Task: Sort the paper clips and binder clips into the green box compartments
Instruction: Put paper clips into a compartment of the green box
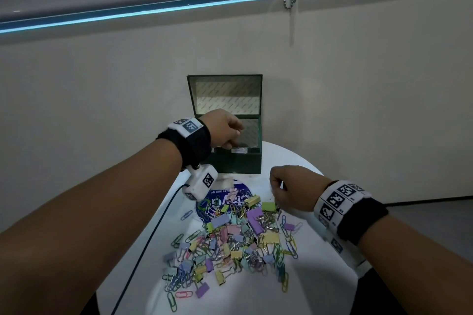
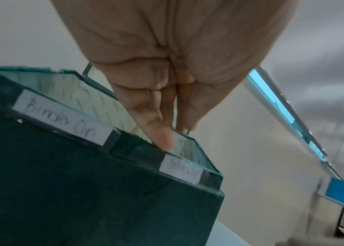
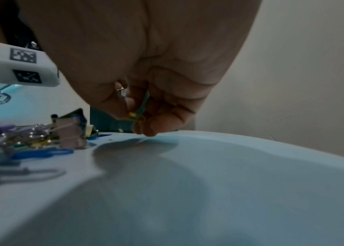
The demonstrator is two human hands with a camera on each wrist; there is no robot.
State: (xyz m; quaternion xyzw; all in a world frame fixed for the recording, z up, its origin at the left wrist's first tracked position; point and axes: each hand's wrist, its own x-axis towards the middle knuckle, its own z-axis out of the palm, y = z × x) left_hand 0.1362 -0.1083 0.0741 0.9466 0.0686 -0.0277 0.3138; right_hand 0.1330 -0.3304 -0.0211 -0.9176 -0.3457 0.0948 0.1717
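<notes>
Left hand (image 1: 225,133) over dark green lidded box (image 1: 238,163), fingers straight, holding nothing visible. Right hand (image 3: 145,106) pinching teal and yellow wire paper clips (image 3: 139,111) above round white table (image 3: 229,183). Best released over "Paper Clip" label (image 2: 181,171), right compartment.

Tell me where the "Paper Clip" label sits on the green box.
In the left wrist view, the Paper Clip label sits on the green box front rim, right of the Binder Clip label, just below the left hand fingertips.

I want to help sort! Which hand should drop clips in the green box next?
Probably the right hand: it already pinches paper clips above the table. The left hand hangs over the green box, seemingly holding nothing.
</notes>
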